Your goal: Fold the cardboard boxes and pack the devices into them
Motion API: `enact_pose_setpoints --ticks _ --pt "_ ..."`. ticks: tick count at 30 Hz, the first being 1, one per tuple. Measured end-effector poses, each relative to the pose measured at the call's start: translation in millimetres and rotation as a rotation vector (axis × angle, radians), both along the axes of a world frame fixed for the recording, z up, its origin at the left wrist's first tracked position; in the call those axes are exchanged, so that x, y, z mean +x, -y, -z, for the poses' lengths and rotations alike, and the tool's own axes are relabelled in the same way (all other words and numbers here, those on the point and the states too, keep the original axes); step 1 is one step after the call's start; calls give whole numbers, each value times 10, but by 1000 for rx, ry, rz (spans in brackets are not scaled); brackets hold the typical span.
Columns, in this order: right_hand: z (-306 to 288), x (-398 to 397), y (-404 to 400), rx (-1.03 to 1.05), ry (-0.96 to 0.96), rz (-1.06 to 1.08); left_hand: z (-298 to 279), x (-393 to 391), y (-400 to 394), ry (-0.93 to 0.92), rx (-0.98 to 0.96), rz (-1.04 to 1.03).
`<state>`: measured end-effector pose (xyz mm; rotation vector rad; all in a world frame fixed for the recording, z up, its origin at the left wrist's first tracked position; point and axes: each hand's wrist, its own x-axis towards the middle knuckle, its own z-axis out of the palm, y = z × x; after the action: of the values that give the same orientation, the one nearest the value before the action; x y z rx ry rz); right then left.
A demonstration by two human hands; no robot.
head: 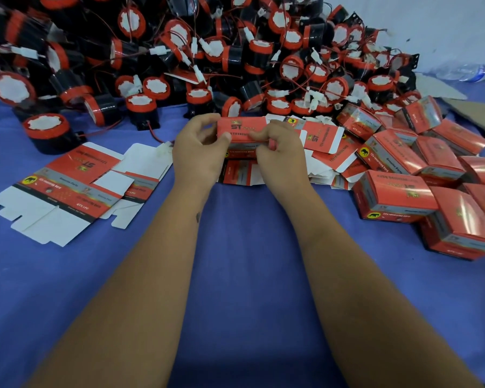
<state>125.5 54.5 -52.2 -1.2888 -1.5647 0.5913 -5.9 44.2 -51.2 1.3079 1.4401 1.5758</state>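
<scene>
Both hands, left [199, 152] and right [280, 152], pinch a flat box [241, 130] mid-table, by the devices [207, 51]: folding seems underway; next, likely square it open and tuck flaps

Two hands [199, 152], dozens of devices [235, 51], roughly ten folded boxes [395, 194], many flat blanks [67, 186]

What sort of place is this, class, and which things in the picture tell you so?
Probably a small workshop's packing table. A big heap of identical red-and-black devices covers the back of the blue table, finished boxes pile up at the right, flat box blanks lie at the left, and both hands fold another box.
</scene>
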Motion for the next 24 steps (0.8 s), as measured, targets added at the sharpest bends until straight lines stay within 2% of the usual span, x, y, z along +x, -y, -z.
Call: enact_pose_setpoints --ticks 3,7,9,15,19,22,24 --pt "14 -7 8 3 34 -41 1 -16 7 56 -12 -8" --pt "21 53 29 123 100 -31 7 -17 5 156 -20 22" --pt "16 90 33 149 158 -18 31 -31 7 155 -12 46" --pt "-71 146 120 213 170 46 15 31 75 78 7 77" --pt "-290 279 36 267 47 277 24 15 110 48 -106 88" --pt "-549 582 -177 264 -59 621 37 34 132 -177 -108 140" --pt "-688 874 -349 179 -147 800 21 57 120 -346 -24 173"
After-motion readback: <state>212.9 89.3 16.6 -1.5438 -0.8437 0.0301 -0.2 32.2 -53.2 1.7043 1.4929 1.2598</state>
